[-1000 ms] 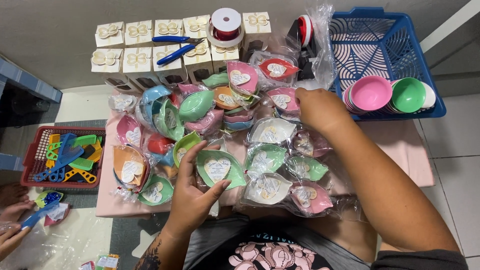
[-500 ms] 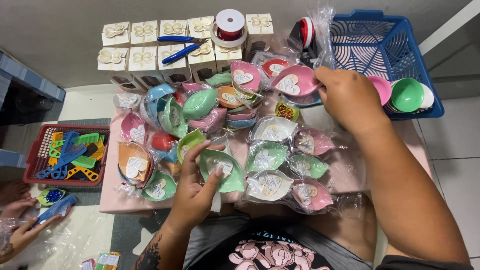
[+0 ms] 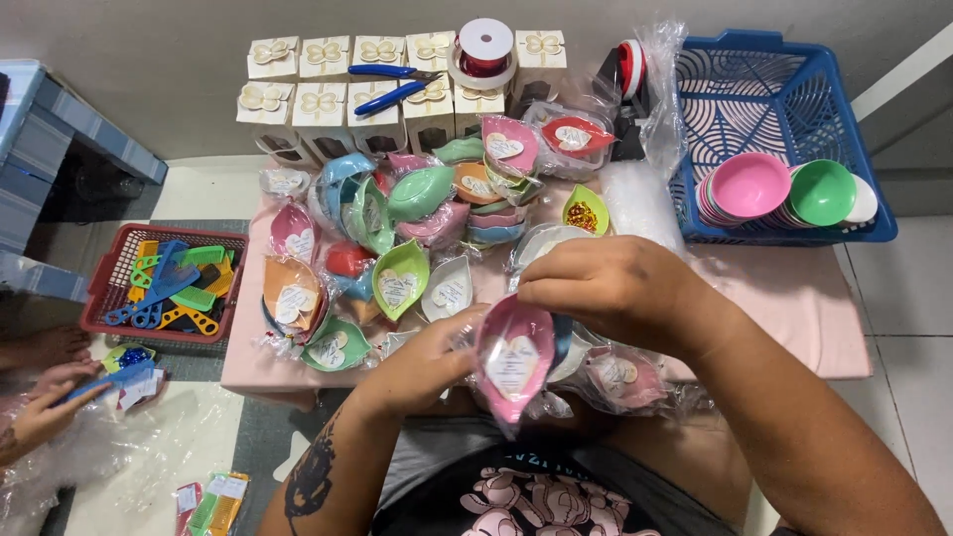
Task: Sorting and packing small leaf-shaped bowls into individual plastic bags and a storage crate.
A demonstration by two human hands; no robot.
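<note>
Pink surface (image 3: 794, 308), crowded with wrapped leaf-shaped dishes; blue basket (image 3: 784, 99) of bowls at its right end. Right hand (image 3: 611, 288) and left hand (image 3: 427, 362), fingers closed, together pinching a wrapped pink dish (image 3: 511, 362) above the surface's near edge.

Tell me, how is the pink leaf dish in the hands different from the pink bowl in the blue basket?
The pink leaf dish is pointed and leaf-shaped; the pink bowl is round. The leaf dish is wrapped in clear plastic with a heart tag; the bowl is bare. The left hand and right hand hold the dish up, while the bowl rests on a stack in the blue basket. Both are pink.
</note>
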